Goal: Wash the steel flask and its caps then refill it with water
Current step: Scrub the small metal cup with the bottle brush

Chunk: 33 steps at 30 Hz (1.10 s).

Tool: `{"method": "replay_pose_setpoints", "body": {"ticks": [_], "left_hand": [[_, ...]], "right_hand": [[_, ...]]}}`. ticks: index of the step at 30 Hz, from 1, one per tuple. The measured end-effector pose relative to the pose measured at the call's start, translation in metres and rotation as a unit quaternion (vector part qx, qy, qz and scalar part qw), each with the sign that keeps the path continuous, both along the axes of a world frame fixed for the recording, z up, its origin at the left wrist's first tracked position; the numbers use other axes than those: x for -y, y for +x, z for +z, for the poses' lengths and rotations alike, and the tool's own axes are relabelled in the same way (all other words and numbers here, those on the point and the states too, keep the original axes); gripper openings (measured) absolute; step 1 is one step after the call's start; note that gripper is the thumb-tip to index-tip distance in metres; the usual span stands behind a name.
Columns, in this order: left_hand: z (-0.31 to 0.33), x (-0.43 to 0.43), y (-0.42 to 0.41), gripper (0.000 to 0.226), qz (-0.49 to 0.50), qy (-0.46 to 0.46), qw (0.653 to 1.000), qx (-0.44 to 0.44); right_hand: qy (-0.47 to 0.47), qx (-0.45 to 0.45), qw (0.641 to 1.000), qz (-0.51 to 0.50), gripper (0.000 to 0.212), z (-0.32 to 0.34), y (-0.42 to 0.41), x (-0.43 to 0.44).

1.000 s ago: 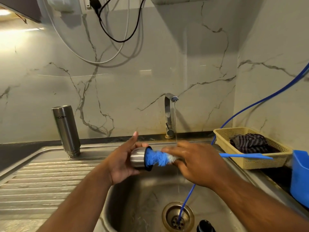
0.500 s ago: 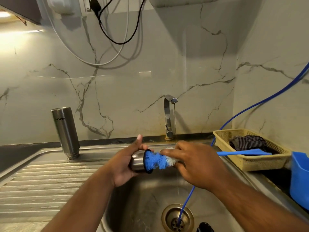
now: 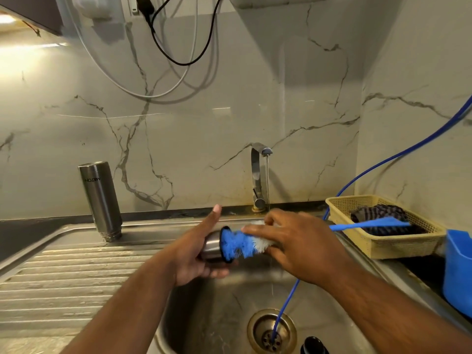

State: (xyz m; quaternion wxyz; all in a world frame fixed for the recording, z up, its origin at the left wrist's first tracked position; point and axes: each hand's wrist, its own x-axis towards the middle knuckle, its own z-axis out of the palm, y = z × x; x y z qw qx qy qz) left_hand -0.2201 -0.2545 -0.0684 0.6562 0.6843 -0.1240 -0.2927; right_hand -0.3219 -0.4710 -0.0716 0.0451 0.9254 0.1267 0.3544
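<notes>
Marble-walled sink (image 3: 204,315), centre frame: left hand (image 3: 194,254) gripped one steel cap (image 3: 210,247); right hand (image 3: 293,241) gripped one brush (image 3: 237,242), bristles inside the cap. Step judged: cap scrubbing. Next move calls for rinsing under the tap (image 3: 258,175). One flask (image 3: 101,200) stood inverted, left of centre. One dark object (image 3: 313,346), bottom edge: possibly a second cap.

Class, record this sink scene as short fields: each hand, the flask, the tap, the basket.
Left hand: holds the steel cap on its side over the sink
Right hand: holds the brush, blue bristles at the cap's open end
Flask: stands neck-down on the drainboard, untouched
Tap: running a thin stream
Basket: holds a dark striped cloth
</notes>
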Motion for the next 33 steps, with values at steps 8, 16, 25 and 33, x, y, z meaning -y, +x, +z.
{"method": "replay_pose_setpoints", "body": {"ticks": [8, 16, 25, 33], "left_hand": [[0.000, 0.001, 0.000, 0.050, -0.037, 0.062, 0.978, 0.196], [-0.003, 0.022, -0.003, 0.046, 0.136, -0.069, 0.949, 0.278], [-0.006, 0.023, 0.009, 0.024, 0.083, 0.274, 0.833, 0.473], [0.002, 0.018, -0.014, 0.031, -0.032, 0.083, 0.968, 0.233]], "right_hand": [[0.097, -0.084, 0.991, -0.047, 0.050, -0.001, -0.001, -0.005], [0.280, -0.291, 0.913, -0.057, 0.070, -0.010, 0.003, -0.036], [0.002, -0.120, 0.992, -0.048, 0.064, 0.006, -0.008, -0.030], [0.000, 0.015, 0.999, -0.049, 0.048, 0.018, 0.001, -0.011]]}}
